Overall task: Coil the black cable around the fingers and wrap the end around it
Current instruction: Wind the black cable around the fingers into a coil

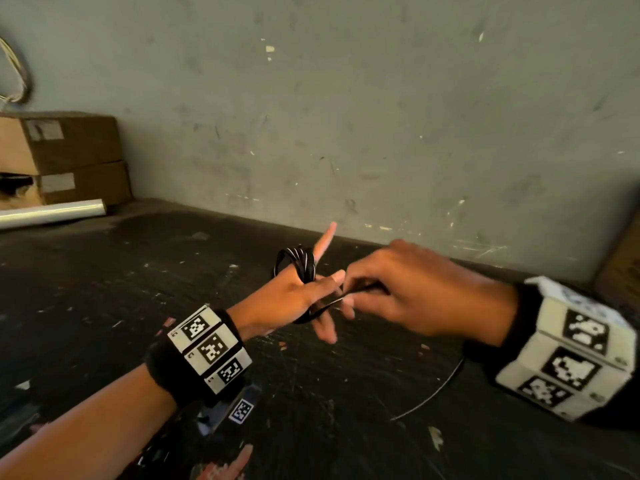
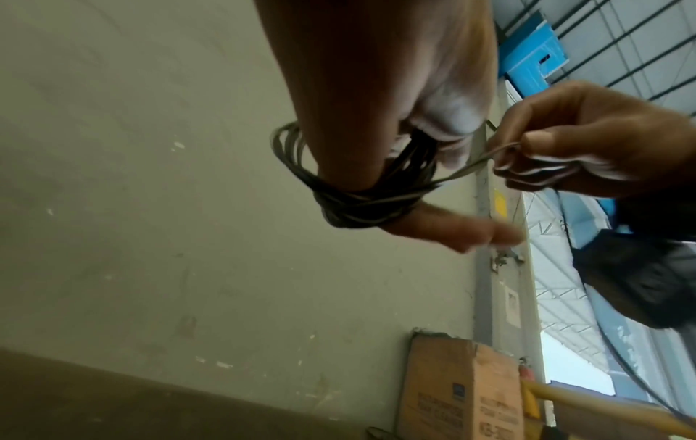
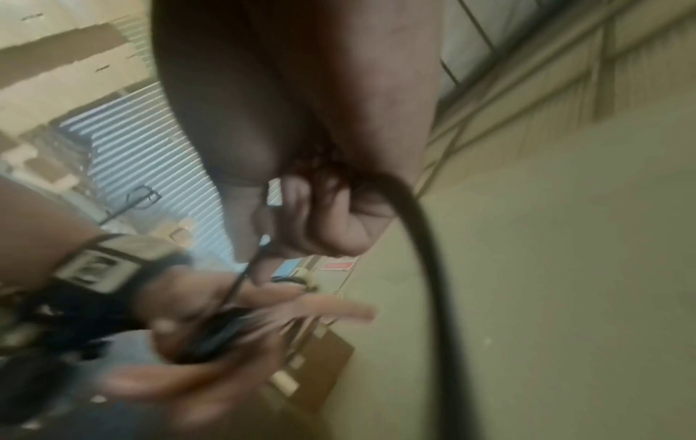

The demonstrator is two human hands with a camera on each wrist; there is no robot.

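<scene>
The black cable [image 1: 296, 262] is wound in several loops round the straight fingers of my left hand [image 1: 294, 297], which is held above the dark table [image 1: 104, 306]; one finger points up past the coil. In the left wrist view the thumb presses on the coil [image 2: 361, 196]. My right hand [image 1: 408, 289] is just to the right and pinches the free strand [image 2: 471, 166] that leaves the coil. The strand's tail [image 1: 433, 393] trails over the table under my right wrist. The right wrist view is blurred; it shows the cable [image 3: 425, 238] curving out of my right hand [image 3: 320, 148].
Stacked cardboard boxes [image 1: 69, 157] and a shiny roll [image 1: 52, 213] lie at the table's far left against the grey wall [image 1: 346, 116]. Another brown box [image 1: 620, 258] shows at the right edge. Small scraps dot the tabletop.
</scene>
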